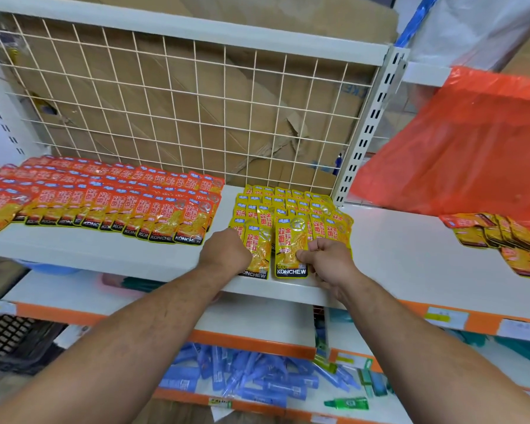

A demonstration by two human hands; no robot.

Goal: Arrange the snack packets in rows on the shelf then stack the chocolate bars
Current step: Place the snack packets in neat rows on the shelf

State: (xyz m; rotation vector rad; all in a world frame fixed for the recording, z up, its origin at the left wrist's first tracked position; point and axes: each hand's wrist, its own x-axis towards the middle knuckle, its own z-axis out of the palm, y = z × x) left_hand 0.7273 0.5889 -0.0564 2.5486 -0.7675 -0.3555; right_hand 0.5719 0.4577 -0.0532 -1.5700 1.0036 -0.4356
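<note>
Down below on a lower shelf there's a heap of blue packs (251, 374), writing too small to read. Up on the white shelf (395, 240), the right hand (328, 261) pinches the front yellow packet (291, 249), thumb on its face and fingers curled at its right edge. It lies flat at the shelf's front lip, long axis running front to back, the "KONCHEW" band toward me and the top toward the back. The left hand (225, 250) sits on the neighbouring packet (259, 255), which points the same way; its fingers are tucked under, so I can't tell if it's gripping. Behind them the yellow packets (288, 203) overlap in rows. To the left are rows of red packets (104, 194), also KONCHEW. The wire grid (196, 111) is at the back.
</note>
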